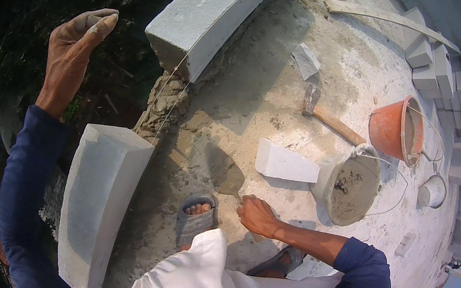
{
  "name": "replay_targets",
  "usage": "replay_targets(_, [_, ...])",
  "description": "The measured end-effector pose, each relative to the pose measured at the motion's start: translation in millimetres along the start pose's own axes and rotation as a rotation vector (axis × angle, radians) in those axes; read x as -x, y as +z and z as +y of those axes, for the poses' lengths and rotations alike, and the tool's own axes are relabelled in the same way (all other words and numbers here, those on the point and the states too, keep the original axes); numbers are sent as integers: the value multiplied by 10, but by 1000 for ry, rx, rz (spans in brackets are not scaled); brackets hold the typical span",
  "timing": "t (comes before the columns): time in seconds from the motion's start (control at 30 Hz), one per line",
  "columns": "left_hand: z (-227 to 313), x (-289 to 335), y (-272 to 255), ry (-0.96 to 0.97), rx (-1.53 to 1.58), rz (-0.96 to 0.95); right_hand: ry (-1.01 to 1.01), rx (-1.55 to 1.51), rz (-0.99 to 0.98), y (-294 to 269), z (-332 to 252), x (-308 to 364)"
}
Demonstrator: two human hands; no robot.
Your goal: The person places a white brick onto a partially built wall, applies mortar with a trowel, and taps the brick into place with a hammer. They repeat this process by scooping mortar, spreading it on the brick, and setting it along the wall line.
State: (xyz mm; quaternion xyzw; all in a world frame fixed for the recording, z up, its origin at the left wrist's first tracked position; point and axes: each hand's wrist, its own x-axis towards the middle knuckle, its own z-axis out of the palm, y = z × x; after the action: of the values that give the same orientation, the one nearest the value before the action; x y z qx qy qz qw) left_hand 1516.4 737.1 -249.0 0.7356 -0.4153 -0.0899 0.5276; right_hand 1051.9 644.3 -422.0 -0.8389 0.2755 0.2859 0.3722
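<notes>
My right hand (258,216) is closed around the handle of a trowel (226,176); its blade lies low over the mortar-smeared surface. Out over the dark drop on the left, my left hand (78,38) is raised with fingers and thumb drawn together, and anything between them is hidden. Below that hand a long grey block (106,185) stands on the wall edge. A second grey block (215,15) sits farther along the same edge. Rough wet mortar (168,101) fills the gap between the two, with a thin string (170,111) stretched across it.
A hammer (330,121) leans toward a mortar-filled bucket (350,187), beside a small white block (287,162). Farther right are an orange bucket (392,129) and a metal scoop (433,191). A broken piece (305,61), a plank (377,15) and stacked blocks (443,75) lie beyond.
</notes>
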Motion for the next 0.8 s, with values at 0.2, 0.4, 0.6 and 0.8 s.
replay_targets(0.2, [813,490,90,108,-76,5,-373,654,372,-1118,197,124])
replay_targets(0.4, [1610,1299,437,-207,284,-319,-58,530,170,-1443,379,-81])
replay_targets(0.6, [1168,2030,1294,-894,713,-498,96,-26,177,-1799,207,-16])
replay_targets(0.8, [533,2180,2528,-1001,1118,-273,25,-105,271,-1649,-292,211])
